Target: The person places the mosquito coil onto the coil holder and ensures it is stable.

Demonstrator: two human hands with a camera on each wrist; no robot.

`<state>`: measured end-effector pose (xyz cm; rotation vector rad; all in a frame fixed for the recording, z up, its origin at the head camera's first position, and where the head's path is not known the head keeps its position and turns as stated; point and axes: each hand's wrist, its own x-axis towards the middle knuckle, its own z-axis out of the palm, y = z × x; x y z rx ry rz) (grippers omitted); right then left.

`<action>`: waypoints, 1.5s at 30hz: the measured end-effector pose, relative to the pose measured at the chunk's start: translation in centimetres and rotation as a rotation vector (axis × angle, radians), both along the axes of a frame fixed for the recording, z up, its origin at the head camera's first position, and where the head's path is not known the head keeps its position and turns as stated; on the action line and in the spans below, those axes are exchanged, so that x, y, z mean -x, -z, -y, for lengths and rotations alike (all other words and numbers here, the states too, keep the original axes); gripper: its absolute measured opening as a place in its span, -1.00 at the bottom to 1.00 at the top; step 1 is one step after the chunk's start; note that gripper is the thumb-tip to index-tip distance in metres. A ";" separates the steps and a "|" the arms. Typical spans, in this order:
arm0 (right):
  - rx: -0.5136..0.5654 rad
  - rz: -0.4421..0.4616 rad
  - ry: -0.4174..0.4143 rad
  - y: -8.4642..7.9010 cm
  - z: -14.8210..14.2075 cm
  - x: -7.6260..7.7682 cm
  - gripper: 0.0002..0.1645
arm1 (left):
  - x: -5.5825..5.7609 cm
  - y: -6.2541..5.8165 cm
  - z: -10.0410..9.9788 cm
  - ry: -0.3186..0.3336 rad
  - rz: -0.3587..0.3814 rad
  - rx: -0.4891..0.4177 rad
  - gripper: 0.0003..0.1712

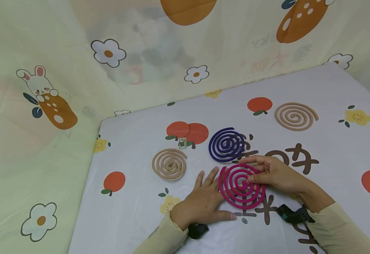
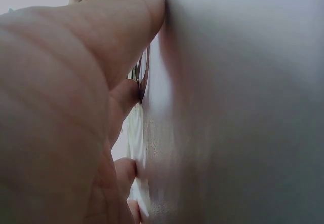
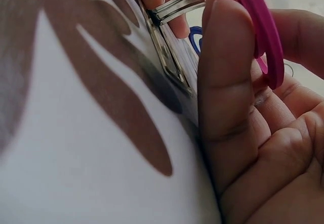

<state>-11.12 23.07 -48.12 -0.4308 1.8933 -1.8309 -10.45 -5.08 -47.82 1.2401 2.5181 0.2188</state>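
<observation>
A magenta mosquito coil (image 1: 242, 204) is pinched at its right side by my right hand (image 1: 280, 176), thumb on top near the centre. In the right wrist view, a metal coil stand (image 3: 179, 8) rises from its flat base beneath the magenta coil (image 3: 273, 46), beside the thumb. My left hand (image 1: 200, 204) lies palm down with fingers spread on the cloth; the coil partly covers its index finger. In the left wrist view, the left hand's (image 2: 55, 92) fingertips meet the surface. Just behind the magenta coil lies a dark blue mosquito coil (image 1: 215, 157).
To the left, a tan mosquito coil (image 1: 155, 169) sits over a metal stand. A small metal stand (image 1: 182, 143) lies behind it. Another tan coil (image 1: 278, 120) is at the far right. Patterned cloth (image 1: 134, 218) covers the table, and a fabric curtain (image 1: 153, 81) hangs behind.
</observation>
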 end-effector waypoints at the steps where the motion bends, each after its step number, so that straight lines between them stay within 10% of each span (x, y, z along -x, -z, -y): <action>1: 0.003 -0.001 0.001 0.0 0.0 0.0 -0.37 | 0.0 0.0 0.0 0.000 0.000 0.000 -0.01; 45: 0.008 0.033 0.035 -0.1 0.0 -0.2 -0.36 | 0.1 0.0 -0.1 0.003 0.010 0.002 -0.06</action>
